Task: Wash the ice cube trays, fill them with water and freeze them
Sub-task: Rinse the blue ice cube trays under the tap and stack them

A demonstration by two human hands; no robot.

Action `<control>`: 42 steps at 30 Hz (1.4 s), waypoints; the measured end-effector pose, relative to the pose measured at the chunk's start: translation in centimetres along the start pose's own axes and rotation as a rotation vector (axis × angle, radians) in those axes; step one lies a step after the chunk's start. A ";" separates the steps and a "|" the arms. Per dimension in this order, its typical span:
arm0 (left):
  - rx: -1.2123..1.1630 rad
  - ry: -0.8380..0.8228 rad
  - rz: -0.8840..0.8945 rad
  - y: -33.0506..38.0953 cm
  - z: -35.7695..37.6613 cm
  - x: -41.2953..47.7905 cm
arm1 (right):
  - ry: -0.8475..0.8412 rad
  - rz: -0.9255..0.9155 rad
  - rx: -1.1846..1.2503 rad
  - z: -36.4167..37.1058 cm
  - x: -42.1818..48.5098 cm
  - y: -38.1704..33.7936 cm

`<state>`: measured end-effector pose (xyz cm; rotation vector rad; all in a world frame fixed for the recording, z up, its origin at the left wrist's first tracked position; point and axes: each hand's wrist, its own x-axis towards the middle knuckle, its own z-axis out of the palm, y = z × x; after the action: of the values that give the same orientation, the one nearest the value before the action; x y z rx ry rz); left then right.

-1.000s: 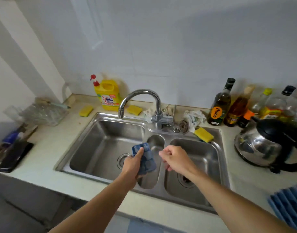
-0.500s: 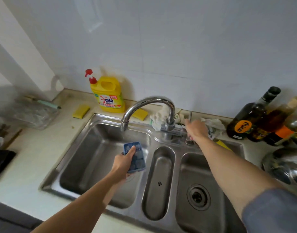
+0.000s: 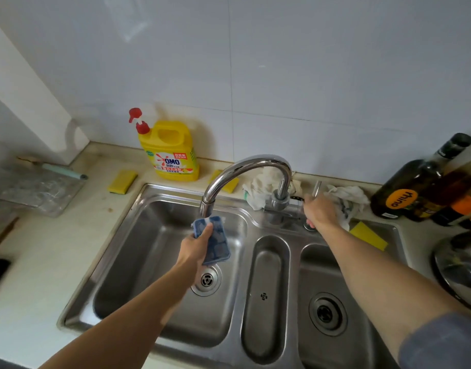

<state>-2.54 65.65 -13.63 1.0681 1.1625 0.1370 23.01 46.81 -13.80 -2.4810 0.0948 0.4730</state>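
A small blue ice cube tray (image 3: 216, 241) hangs over the left basin of the steel sink (image 3: 138, 251), right under the spout of the curved chrome tap (image 3: 245, 169). Water runs from the spout onto the tray's top end. My left hand (image 3: 195, 247) grips the tray by its left edge, thumb across the cells. My right hand (image 3: 321, 213) is curled round the tap's lever handle (image 3: 316, 188) behind the sink.
A yellow detergent jug (image 3: 170, 153) and yellow sponges (image 3: 122, 181) stand at the back left. Crumpled cloths (image 3: 346, 198), another sponge (image 3: 368, 235), dark bottles (image 3: 415, 182) and a steel kettle (image 3: 460, 267) crowd the right. A clear plastic tray (image 3: 39, 190) lies at the left.
My left hand brought the tray from the sink's middle up under the spout. My right hand reached back to the tap handle and stays there. Water now falls on the tray.
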 end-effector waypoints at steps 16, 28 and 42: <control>0.016 -0.392 -0.159 3.1 -3.5 5.2 | -0.381 -0.375 -0.041 12.5 -19.0 -7.0; 0.284 -0.300 -0.086 3.1 -1.6 6.7 | -0.350 -0.105 0.319 12.6 -19.9 -8.5; 0.631 -0.622 0.309 4.0 -2.5 7.7 | -0.392 0.029 0.481 12.4 -20.8 -8.0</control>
<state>0.62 73.85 -15.88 1.6913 0.4643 -0.3284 1.12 59.59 -11.31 -1.8860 0.0755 0.8326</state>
